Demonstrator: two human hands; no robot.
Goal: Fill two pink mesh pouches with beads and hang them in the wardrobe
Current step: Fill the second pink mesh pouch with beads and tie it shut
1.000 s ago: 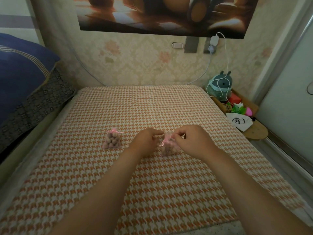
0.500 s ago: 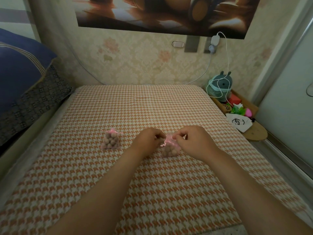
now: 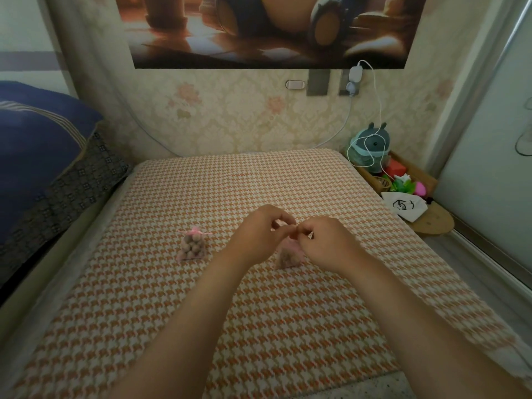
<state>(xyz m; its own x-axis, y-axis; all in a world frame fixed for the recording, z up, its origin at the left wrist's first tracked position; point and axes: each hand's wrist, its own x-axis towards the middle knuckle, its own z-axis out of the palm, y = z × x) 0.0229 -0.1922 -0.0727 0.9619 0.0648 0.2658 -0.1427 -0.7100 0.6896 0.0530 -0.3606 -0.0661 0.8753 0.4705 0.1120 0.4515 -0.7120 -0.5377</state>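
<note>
Both hands, left hand (image 3: 260, 234) and right hand (image 3: 325, 243), pinch the drawstring at the second pouch (image 3: 286, 256) neck on the bed (image 3: 288, 326); the first pouch (image 3: 192, 249) lies tied nearby. Soft, light mesh, lumpy with beads: best carried by its strings.

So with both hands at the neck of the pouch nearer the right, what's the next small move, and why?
Probably finish pulling the drawstring tight. The left hand and right hand both pinch at the top of the second pouch, which already holds beads. The first pouch sits closed, alone on the checked cover, so neither is hung yet.
</note>
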